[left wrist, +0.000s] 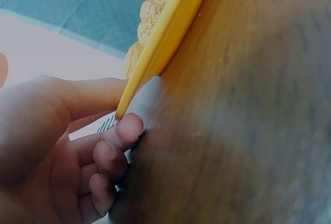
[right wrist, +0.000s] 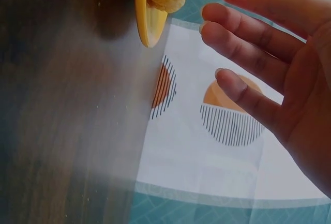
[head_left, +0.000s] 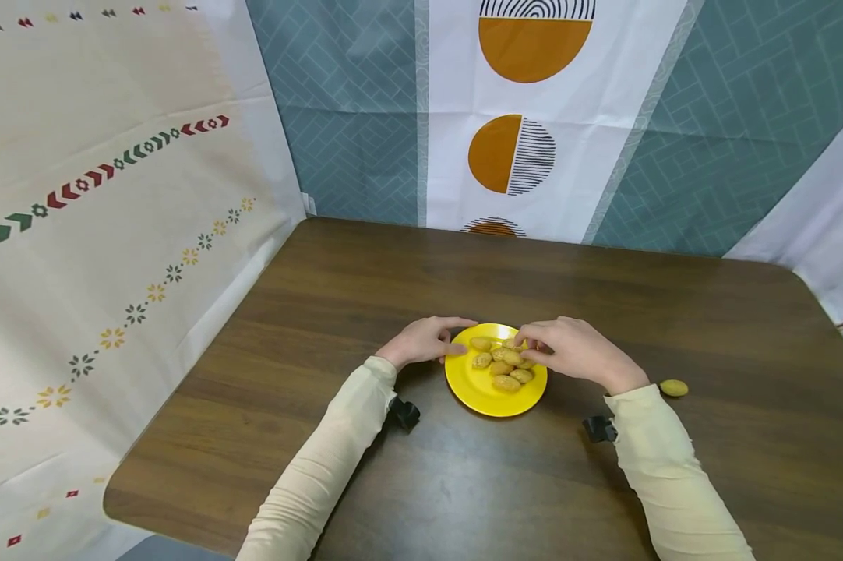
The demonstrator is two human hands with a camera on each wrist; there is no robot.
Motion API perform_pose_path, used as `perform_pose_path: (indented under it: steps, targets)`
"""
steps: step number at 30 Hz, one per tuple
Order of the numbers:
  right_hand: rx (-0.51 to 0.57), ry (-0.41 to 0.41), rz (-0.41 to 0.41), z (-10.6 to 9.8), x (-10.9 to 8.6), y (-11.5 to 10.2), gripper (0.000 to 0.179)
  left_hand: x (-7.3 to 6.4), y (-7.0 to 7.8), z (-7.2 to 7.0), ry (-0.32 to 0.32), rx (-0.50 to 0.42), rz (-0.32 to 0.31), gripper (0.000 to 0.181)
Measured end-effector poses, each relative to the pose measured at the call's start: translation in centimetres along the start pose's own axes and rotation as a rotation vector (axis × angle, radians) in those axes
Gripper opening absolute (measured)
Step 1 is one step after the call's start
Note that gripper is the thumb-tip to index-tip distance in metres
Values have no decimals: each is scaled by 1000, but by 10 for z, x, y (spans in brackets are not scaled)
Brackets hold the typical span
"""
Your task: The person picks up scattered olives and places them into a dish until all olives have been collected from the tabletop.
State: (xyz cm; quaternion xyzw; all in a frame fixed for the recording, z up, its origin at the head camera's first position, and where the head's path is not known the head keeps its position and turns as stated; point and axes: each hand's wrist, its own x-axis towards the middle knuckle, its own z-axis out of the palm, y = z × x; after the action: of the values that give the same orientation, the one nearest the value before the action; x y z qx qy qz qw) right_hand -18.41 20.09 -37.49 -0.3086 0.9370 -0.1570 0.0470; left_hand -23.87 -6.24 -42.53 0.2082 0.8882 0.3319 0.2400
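On the wooden table stands a yellow plate [head_left: 495, 401], bearing a heap of several oval, yellowish-tan pieces [head_left: 506, 382] with wrinkled, nut-like surfaces. My left hand [head_left: 425, 339] pinches the plate's left rim; in the left wrist view the thumb lies over the rim and the fingers are beneath it. Over the plate's right side is my right hand [head_left: 572, 347], its fingertips close to the heap. The right wrist view shows its fingers [right wrist: 253, 32] fairly straight beside the pieces; whether the tips touch one is hard to tell.
A single similar oval piece [head_left: 674, 388] lies on the table beside the right wrist. The brown table [head_left: 365, 273] ends at a patterned teal and white cloth [head_left: 365, 171] behind. An embroidered white cloth [head_left: 183, 195] hangs on the left.
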Motion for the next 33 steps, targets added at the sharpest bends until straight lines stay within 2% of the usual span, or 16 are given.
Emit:
perform_pose_path:
  steps: [6,17,28,33]
  targets:
    - [34,-26,8,-5,-5,3,20,0,-1,1,1,-4,-2,52]
    - [-5,-41,46,-13,-26,16,20,3,-3,1,3,4,14,52]
    - [-58,-67,113,-26,-64,42,18,1,-2,2,7,11,12,52]
    - [-77,-84,171,-30,-83,57,20,0,-2,0,10,7,8,52]
